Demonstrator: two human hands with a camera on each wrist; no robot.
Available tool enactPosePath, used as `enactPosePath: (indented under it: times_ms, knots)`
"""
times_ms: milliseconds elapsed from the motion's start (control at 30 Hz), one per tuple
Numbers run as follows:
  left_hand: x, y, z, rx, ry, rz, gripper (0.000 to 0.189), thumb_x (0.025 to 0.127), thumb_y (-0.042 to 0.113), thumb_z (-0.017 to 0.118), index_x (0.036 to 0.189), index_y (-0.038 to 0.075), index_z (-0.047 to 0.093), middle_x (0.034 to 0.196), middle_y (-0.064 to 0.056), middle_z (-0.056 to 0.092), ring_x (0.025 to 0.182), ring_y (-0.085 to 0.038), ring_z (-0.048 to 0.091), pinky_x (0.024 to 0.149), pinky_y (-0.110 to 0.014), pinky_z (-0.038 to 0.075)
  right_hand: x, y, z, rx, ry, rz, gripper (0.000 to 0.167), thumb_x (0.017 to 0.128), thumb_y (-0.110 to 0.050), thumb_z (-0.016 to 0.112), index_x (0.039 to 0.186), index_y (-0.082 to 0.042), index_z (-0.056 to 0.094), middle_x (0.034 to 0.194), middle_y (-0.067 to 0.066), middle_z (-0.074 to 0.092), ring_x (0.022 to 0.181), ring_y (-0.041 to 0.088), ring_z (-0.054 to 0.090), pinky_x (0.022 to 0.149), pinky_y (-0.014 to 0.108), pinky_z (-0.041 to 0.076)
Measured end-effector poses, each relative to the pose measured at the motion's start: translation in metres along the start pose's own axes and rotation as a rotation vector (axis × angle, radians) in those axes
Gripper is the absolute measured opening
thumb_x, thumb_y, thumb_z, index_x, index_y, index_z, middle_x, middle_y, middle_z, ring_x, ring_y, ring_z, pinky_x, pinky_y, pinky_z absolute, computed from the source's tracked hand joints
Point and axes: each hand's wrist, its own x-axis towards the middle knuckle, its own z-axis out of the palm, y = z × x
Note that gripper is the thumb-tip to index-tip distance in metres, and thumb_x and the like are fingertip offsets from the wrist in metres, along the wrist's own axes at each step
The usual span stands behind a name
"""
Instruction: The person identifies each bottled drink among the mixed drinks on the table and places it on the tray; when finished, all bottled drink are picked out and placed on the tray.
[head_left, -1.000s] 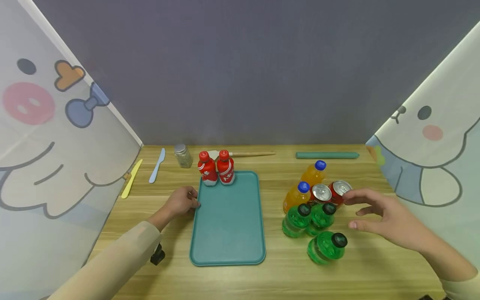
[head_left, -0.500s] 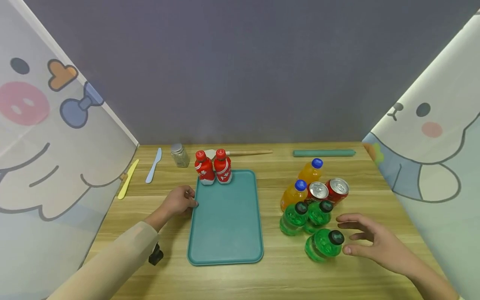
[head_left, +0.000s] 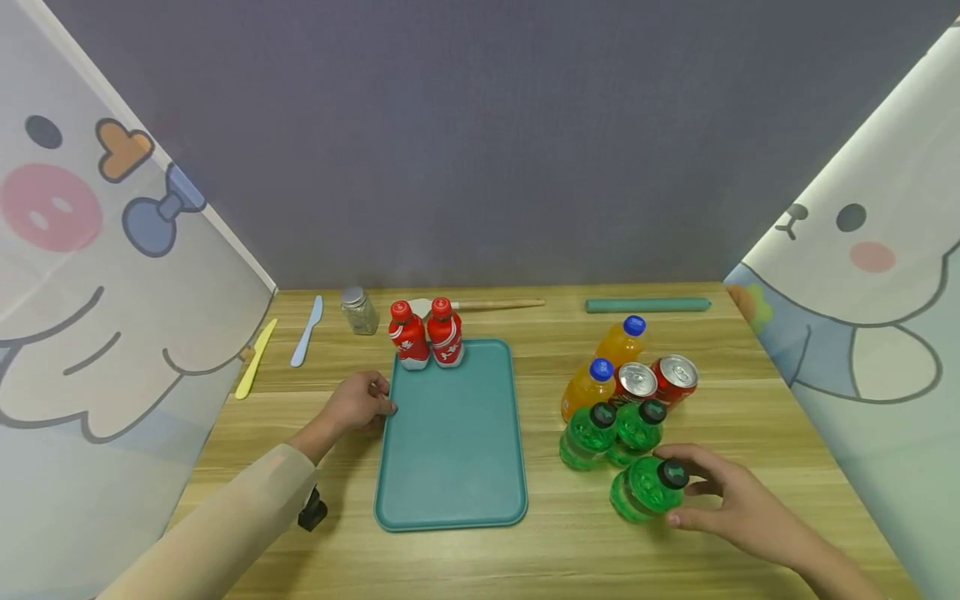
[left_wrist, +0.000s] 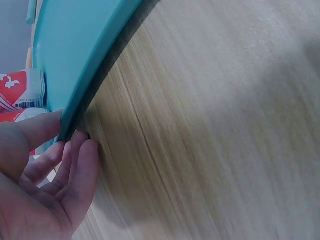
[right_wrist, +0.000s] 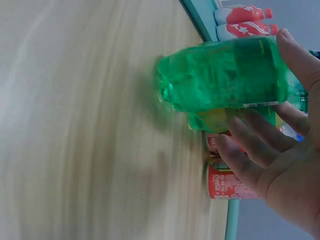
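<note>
My left hand (head_left: pixel 357 402) pinches the left rim of a teal tray (head_left: pixel 453 450); in the left wrist view the thumb lies on the rim and the fingers (left_wrist: pixel 82 165) are beneath it. Two red bottles (head_left: pixel 447 335) stand upright on the tray's far left corner. On the right, my right hand (head_left: pixel 731 496) is around the near side of a green bottle (right_wrist: pixel 225 75) with a black cap, thumb and forefinger on either side. Its fingers are spread and loosely bent, and firm contact cannot be made out. Two more green bottles (head_left: pixel 587 437) stand just behind.
Orange bottles (head_left: pixel 588 390) with blue caps and red cans (head_left: pixel 675 379) stand close behind the green bottles. Along the back lie a green rod (head_left: pixel 648 306) and a wooden-handled spatula (head_left: pixel 498 305). A glass jar (head_left: pixel 360 312), a blue knife (head_left: pixel 307 332) and a yellow knife (head_left: pixel 256 360) are at left.
My right hand has come from beside the cans towards me and left, up to the nearest green bottle. The left hand stays on the tray rim.
</note>
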Motion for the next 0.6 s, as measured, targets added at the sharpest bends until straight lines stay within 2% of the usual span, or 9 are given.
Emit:
enactPosePath:
  times_ms: [233, 600]
  knots:
    - [-0.0022, 0.0018, -0.0004, -0.003, 0.003, -0.003, 0.024, 0.089, 0.006, 0.075, 0.105, -0.003, 0.058, 0.077, -0.008, 0.058, 0.061, -0.017, 0.056, 0.052, -0.029, 0.050, 0.0002, 0.0013, 0.0066, -0.027, 0.014, 0.019, 0.061, 0.084, -0.016, 0.085, 0.139, -0.011, 0.058, 0.130, 0.003, 0.066, 0.105, 0.006, 0.066, 0.078, 0.027, 0.059]
    - [-0.0016, 0.0019, 0.0004, -0.008, 0.005, 0.002, 0.025, 0.089, 0.006, 0.075, 0.106, -0.003, 0.058, 0.076, -0.007, 0.059, 0.060, -0.017, 0.056, 0.052, -0.028, 0.050, -0.0002, 0.0037, 0.0112, -0.209, 0.119, -0.081, 0.061, 0.077, -0.023, 0.091, 0.131, -0.014, 0.065, 0.116, -0.002, 0.074, 0.092, 0.004, 0.070, 0.072, 0.031, 0.061]
